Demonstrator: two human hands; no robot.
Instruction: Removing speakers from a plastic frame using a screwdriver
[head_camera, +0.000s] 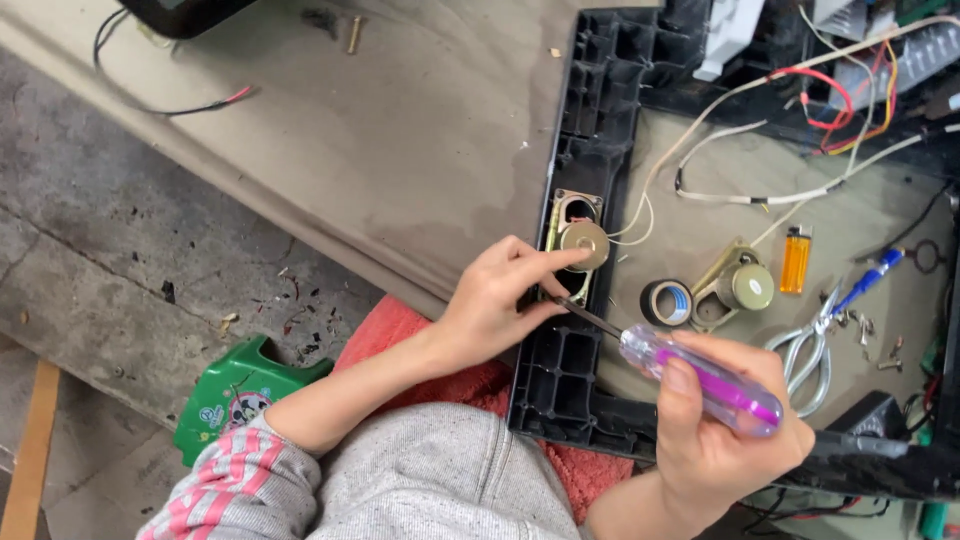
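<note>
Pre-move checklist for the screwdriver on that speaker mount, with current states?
1. Right hand grips the purple-handled screwdriver: ok.
2. Screwdriver tip seated in a screw at the speaker's lower edge: cannot tell, left fingers hide it.
3. Left hand steadies the small speaker in the black plastic frame: ok, fingers rest on it.
4. White wires clear of the shaft: ok, they run off the speaker's far side.
5. Tape roll, scissors and orange lighter clear of the right hand: ok, though close.
</note>
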